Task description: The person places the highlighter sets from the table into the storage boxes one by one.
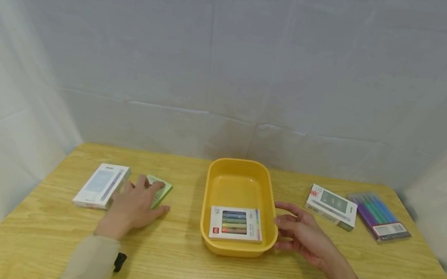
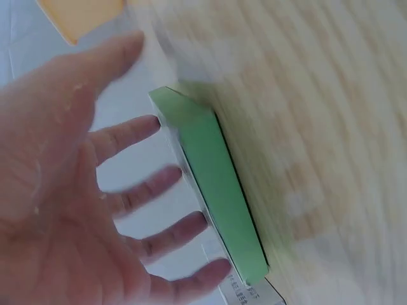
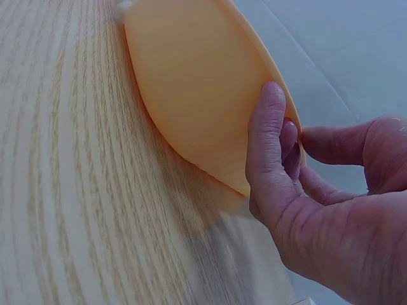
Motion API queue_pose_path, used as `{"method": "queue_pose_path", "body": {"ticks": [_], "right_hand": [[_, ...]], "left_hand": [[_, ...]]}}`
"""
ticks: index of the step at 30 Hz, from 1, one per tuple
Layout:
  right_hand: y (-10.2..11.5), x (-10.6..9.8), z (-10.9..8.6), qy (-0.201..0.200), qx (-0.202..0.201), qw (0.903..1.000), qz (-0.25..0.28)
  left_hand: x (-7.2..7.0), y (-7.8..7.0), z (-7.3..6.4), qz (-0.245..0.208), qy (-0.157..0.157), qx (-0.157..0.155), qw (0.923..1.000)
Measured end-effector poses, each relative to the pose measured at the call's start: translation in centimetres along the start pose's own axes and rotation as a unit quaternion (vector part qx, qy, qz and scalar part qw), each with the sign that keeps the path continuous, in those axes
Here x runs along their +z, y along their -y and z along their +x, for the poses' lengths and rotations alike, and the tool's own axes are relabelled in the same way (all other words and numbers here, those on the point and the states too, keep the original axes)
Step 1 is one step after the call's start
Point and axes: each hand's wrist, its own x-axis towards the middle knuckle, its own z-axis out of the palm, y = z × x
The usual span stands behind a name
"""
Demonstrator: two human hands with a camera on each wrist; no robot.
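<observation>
My left hand (image 1: 134,205) reaches over a small flat green box (image 1: 164,192) on the table, fingers spread. In the left wrist view its straight fingertips touch the upper face of the green box (image 2: 216,184), and the thumb stands away from it. My right hand (image 1: 304,237) is at the right side of a yellow plastic basket (image 1: 210,189). In the right wrist view one finger lies along the outer wall of the basket (image 3: 191,82), with other fingertips at its rim. Inside the basket, at the near end, lies a white box of coloured pens (image 1: 254,236).
A white box (image 1: 102,185) lies just left of the left hand. Right of the basket lie another white box with a grey-green panel (image 1: 332,206) and a clear pack of purple, green and blue pens (image 1: 379,217). A pale curtain (image 1: 249,68) hangs behind the wooden table (image 1: 174,268).
</observation>
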Motion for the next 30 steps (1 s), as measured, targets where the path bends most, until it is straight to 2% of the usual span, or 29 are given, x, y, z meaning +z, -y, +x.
{"method": "queue_pose_path", "body": {"ticks": [4,10,16,22,30], "right_hand": [[0.03,0.01,0.01,0.003,0.002,1.0,0.001],[0.02,-0.08,0.06,0.006,-0.002,1.0,0.001],[0.02,-0.09,0.09,0.007,-0.003,1.0,-0.002],[0.02,-0.09,0.11,0.007,-0.002,1.0,-0.002],[-0.05,-0.13,0.03,0.009,-0.001,1.0,0.001]], "left_hand": [[-0.01,-0.06,0.05,-0.002,0.006,-0.016,0.9999],[0.07,0.01,0.43,-0.011,0.039,-0.037,0.9985],[0.16,0.21,0.77,-0.016,0.038,-0.029,0.9987],[0.3,0.17,0.61,-0.005,0.016,-0.013,0.9998],[-0.46,-0.34,0.35,0.002,-0.054,0.03,0.9981]]}}
